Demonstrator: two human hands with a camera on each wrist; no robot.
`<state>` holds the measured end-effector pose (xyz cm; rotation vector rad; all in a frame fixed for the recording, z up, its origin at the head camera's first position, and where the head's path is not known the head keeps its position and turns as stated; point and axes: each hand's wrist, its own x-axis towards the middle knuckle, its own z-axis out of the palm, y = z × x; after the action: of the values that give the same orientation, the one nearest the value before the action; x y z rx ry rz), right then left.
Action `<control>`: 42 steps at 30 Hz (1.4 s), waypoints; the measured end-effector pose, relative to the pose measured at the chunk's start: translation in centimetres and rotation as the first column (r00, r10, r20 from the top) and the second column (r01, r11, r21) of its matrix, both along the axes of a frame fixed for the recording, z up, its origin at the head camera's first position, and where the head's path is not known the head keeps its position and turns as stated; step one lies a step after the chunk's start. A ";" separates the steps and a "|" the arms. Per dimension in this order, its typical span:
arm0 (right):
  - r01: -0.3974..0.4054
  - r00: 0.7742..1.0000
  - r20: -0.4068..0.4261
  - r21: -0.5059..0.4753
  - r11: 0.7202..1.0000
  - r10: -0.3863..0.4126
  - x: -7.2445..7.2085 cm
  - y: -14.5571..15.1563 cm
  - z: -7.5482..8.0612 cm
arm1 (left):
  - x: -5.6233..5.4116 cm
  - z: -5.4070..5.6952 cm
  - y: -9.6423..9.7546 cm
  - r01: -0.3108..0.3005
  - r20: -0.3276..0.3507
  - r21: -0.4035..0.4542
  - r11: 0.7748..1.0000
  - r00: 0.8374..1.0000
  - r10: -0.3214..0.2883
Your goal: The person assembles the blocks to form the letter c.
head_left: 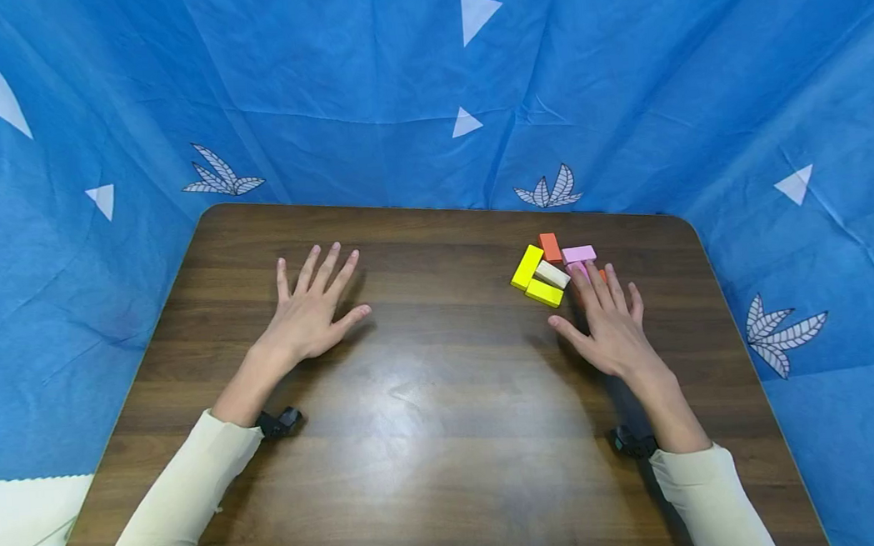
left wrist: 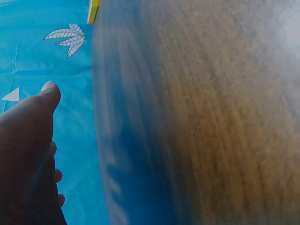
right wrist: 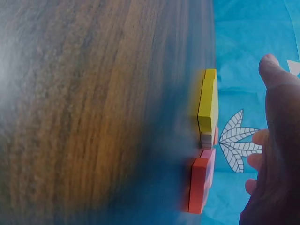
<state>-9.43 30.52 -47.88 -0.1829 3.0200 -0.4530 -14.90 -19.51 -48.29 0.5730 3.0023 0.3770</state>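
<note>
Blue curtain (head_left: 335, 79), patterned in white, behind the brown desk (head_left: 451, 506) and on both sides of it. Out at 2 o'clock from the desk's middle, a loose cluster of blocks (head_left: 544, 292): two yellow blocks (head_left: 528, 267) from 9 to 7 o'clock of the group, white block (head_left: 553, 274) in their angle, pink blocks (head_left: 578, 253) around 1, orange blocks (head_left: 550, 248) at 11 and 3, the latter mostly hidden. Left hand (head_left: 306, 321) at 10 o'clock of the desk, fingers spread apart, holding nothing, well away from the blocks. Right hand (head_left: 609, 323) between 2 and 3 o'clock, fingers apart too, gripping nothing; fingertips overlapping the cluster's 4 o'clock side in the head view, yet apparently apart from the blocks in the right wrist view. As for progress: no block in either grasp, none plainly stacked, no tidy arrangement evident. Probably before the first grasp or after the last; cannot tell which. If before, all handling left to do.
</note>
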 end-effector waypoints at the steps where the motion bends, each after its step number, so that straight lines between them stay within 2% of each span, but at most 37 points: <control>1: 0.001 1.000 0.002 -0.002 1.000 -0.001 0.0 0.1 0.0 | 0.0 0.0 0.1 0.003 -0.002 0.001 1.000 1.000 -0.003; 10: 0.039 0.999 0.030 -0.008 0.999 -0.039 0.4 1.2 0.2 | -0.7 0.0 1.8 0.051 0.008 0.032 0.998 0.999 -0.051; 13: 0.049 0.999 0.019 -0.024 0.999 -0.048 0.4 1.6 0.2 | -1.5 0.2 3.4 0.095 0.034 0.093 0.991 0.995 -0.098; 16: 0.049 0.999 -0.004 -0.064 0.997 -0.049 0.0 1.8 0.1 | -2.4 0.4 5.8 0.155 0.043 0.162 0.975 0.986 -0.164; 23: 0.041 0.993 -0.102 -0.178 0.983 -0.060 -1.2 1.8 0.0 | -5.5 1.1 12.8 0.297 0.044 0.242 0.924 0.948 -0.316; 27: 0.017 0.983 -0.175 -0.233 0.972 -0.059 -1.5 1.6 -0.4 | -7.3 1.5 16.8 0.345 0.066 0.262 0.901 0.925 -0.374; 31: -0.014 0.983 -0.179 -0.256 0.967 -0.033 -1.7 1.0 -0.8 | -8.8 1.5 20.4 0.386 0.088 0.263 0.884 0.903 -0.421; 37: -0.033 0.988 -0.155 -0.247 0.968 -0.006 -2.2 0.3 -1.1 | -10.4 1.3 24.2 0.403 0.153 0.240 0.883 0.883 -0.444; 42: -0.050 0.989 -0.146 -0.227 0.973 0.017 -2.5 0.1 -1.5 | -11.2 0.8 25.9 0.435 0.205 0.235 0.869 0.852 -0.482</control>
<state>-11.97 30.65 -49.33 -0.2931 3.0892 -0.8209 -26.14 6.42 -47.44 1.1330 2.4852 0.6304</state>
